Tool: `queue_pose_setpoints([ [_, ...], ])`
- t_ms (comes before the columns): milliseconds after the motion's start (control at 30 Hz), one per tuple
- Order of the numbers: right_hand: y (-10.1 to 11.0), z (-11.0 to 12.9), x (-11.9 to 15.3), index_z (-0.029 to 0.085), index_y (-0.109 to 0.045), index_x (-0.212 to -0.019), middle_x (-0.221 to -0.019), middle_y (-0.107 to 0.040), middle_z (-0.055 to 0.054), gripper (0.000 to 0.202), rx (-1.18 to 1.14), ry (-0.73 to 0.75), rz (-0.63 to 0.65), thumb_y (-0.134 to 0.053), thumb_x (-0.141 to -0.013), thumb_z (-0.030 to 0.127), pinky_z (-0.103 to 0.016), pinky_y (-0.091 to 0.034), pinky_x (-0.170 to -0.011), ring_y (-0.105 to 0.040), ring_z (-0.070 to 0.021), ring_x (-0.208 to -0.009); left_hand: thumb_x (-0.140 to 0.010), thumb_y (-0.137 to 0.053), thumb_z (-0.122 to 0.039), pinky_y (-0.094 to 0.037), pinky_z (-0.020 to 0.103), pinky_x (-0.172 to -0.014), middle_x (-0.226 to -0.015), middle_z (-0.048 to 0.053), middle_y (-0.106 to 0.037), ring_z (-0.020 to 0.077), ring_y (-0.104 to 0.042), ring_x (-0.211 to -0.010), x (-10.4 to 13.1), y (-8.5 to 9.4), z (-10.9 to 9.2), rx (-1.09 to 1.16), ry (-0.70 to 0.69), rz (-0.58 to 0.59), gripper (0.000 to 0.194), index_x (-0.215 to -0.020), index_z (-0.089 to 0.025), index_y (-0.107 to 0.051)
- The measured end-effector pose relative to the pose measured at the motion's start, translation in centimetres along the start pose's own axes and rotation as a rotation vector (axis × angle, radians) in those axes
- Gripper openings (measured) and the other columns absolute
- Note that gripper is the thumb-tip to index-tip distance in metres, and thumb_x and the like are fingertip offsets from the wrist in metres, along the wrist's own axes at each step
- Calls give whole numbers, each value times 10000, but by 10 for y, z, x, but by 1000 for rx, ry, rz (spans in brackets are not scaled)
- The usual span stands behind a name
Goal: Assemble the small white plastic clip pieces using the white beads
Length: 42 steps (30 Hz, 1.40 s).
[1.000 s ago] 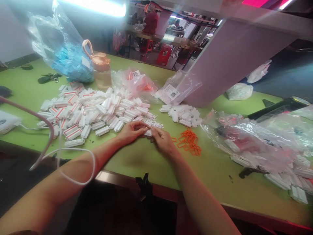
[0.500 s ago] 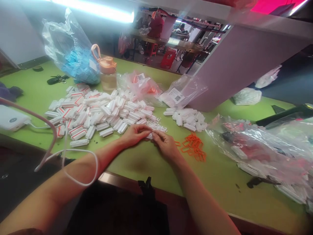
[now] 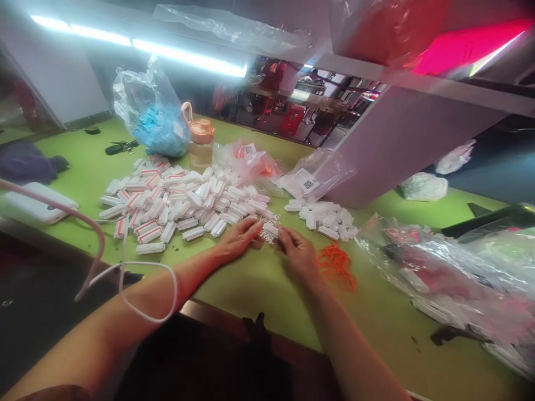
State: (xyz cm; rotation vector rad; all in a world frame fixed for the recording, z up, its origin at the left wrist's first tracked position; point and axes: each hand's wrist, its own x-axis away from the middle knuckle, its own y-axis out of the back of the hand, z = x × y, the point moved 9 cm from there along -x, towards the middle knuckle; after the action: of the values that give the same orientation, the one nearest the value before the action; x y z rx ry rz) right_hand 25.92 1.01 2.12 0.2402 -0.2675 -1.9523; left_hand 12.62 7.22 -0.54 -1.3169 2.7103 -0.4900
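Note:
My right hand [image 3: 298,250] grips one end of a small white oblong plastic piece [image 3: 271,229] between thumb and fingers. Close to its other end is my left hand [image 3: 242,238], with thumb and fingertips pinched together; whatever is in that pinch is too small to make out. Tiny white parts [image 3: 267,238] lie scattered just behind and beneath the fingers. A big heap of similar white pieces [image 3: 179,200], some with orange stripes, spreads beyond my left hand. Past my right hand sits a smaller white pile [image 3: 324,217], with orange loop-shaped parts [image 3: 336,264] nearer to me.
A bottle with a copper-coloured lid [image 3: 201,142] stands behind the heap, beside a bag of blue pieces [image 3: 161,128]. Clear bags [image 3: 451,273] crowd the right side. A white cable [image 3: 146,264] loops above my left forearm from a white power bank [image 3: 39,203].
My hands have drawn slightly apart, and a white piece now shows in my right fingers. The camera has tilted up, so the scene sits lower and further right.

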Motion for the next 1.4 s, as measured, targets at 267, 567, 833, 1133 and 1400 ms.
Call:
queue_pose_setpoints([
  [267,-32,62,-77,150,-717,-1053,-854,-730,-92,559,443,210,-153,-359,-933,562,-310,-493,-697,-637,-187,-744,-823,-565,-497,-329,211,-512,-563,-14,-520,71,-433,-528,3,-15,10,-469,-88,199,405,-687,-116,-593],
  [567,-79,70,-102,245,-722,-1138,-1223,-664,-86,304,692,265,-208,-568,-895,343,-381,-400,-972,-552,-247,-1114,-760,-567,-318,-278,227,-539,-580,-24,-473,79,-355,-566,4,-22,1,-472,-188,234,231,-634,-124,-566],
  [833,49,31,-77,134,-657,-1163,-1239,-639,-151,356,783,-4,-387,-449,-926,298,-400,-443,-936,-588,-256,-1092,-792,-547,-385,-309,236,-572,-595,-8,-534,102,-420,-591,5,-16,-1,-613,-137,173,305,-709,-114,-657],
  [1133,82,-13,-62,150,-619,-1111,-1186,-650,-180,295,825,-227,-450,-602,-821,199,-438,-398,-955,-582,-296,-1100,-794,-560,-398,-356,249,-611,-660,24,-625,122,-482,-627,7,-17,-12,-681,-162,200,304,-714,-128,-675],
  [1400,73,-1,-46,184,-572,-1194,-1159,-683,-77,337,628,-6,-339,-524,-891,326,-290,-489,-825,-644,-153,-912,-748,-685,-416,-477,262,-607,-822,45,-684,129,-564,-632,0,-5,1,-450,-72,138,357,-995,-158,-674],
])
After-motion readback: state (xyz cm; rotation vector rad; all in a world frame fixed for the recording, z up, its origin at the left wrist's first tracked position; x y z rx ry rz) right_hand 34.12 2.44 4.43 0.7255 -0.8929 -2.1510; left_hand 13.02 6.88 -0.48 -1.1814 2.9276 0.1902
